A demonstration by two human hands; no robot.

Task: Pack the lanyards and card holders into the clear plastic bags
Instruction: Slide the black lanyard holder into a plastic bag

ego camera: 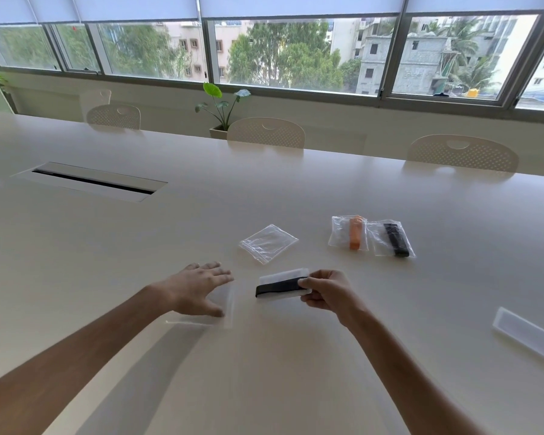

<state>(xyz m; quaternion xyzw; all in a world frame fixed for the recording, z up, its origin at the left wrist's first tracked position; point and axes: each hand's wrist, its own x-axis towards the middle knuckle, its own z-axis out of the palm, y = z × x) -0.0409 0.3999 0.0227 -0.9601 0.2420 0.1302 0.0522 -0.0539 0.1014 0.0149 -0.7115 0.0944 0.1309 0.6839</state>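
Right hand: right hand pinches a folded black lanyard against a card holder, long axis 9-to-3.
Left hand: left hand lies flat, fingers spread, on a clear sheet on the desk.
Key relation: empty bag lies at 12 o'clock from the bundle, nearer the right hand.
Packed: orange-lanyard bag and black-lanyard bag at 1 o'clock.
Writing: none legible.

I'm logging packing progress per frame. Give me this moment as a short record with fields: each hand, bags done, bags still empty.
left hand: open, fingers flat on a clear card holder on the table
right hand: pinches a folded black lanyard together with a white card holder
bags filled: two, orange lanyard bag and black lanyard bag, side by side
bags empty: one clear bag
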